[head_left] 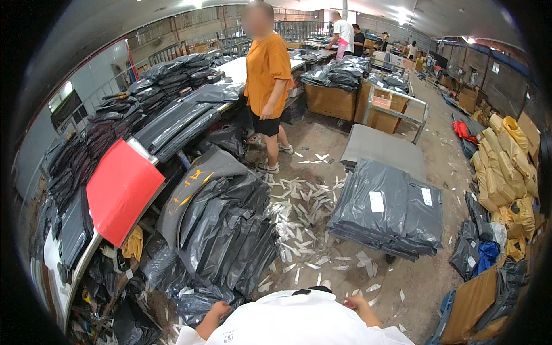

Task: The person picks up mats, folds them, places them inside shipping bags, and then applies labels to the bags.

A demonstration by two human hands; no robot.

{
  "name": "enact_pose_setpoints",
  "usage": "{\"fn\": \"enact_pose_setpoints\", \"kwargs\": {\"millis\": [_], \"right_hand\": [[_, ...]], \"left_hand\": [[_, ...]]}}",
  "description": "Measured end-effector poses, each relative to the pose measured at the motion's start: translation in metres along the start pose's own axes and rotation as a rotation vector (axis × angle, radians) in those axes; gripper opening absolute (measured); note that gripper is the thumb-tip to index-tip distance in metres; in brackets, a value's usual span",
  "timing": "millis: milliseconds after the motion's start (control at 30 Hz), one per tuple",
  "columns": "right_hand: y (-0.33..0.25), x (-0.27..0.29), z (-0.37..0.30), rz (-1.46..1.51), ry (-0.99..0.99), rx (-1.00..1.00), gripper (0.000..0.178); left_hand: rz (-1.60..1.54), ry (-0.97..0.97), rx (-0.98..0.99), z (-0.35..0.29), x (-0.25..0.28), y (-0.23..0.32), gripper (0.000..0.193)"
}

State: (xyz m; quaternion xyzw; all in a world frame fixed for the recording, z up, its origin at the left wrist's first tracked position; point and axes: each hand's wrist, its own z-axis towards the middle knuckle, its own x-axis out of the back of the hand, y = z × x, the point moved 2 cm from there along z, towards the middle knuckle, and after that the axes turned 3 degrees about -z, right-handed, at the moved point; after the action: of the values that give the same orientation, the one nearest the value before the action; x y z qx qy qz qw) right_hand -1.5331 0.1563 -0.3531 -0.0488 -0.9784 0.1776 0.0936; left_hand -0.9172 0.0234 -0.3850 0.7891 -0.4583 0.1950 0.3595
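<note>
My left hand (220,309) hangs low beside my white shirt, next to a heap of dark plastic-wrapped packages (224,241). Its fingers look loosely curled, and nothing shows in them. On my other side, my right hand (356,302) is held over the littered floor, its fingers also curled in with nothing visible between them. A curved grey sheet with yellow marks (190,183) lies over the top of the heap. Ahead on the right, flat black plastic packages with white labels (376,210) are stacked in front of a grey board (384,150).
A person in an orange top (268,75) stands ahead beside a long worktable (234,69). White scraps (299,210) litter the floor. A red sheet (123,192) covers a table corner at left. Brown boxes (330,102) and a metal-framed cart (422,118) stand farther off; yellow bundles (497,167) line the right.
</note>
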Motion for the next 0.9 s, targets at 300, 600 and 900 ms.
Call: {"fn": "enact_pose_setpoints", "kwargs": {"millis": [300, 600, 900], "right_hand": [[0.052, 0.095, -0.004, 0.495, 0.201, -0.029, 0.023], [-0.108, 0.171, 0.004, 0.049, 0.278, 0.243, 0.020], [-0.131, 0.159, 0.068, -0.274, 0.068, 0.348, 0.015]], "left_hand": [[0.185, -0.080, -0.143, 0.004, -0.004, 0.117, 0.032], [-0.105, -0.003, -0.156, 0.007, 0.008, 0.278, 0.031], [-0.036, -0.066, -0.113, 0.022, 0.008, 0.306, 0.031]]}}
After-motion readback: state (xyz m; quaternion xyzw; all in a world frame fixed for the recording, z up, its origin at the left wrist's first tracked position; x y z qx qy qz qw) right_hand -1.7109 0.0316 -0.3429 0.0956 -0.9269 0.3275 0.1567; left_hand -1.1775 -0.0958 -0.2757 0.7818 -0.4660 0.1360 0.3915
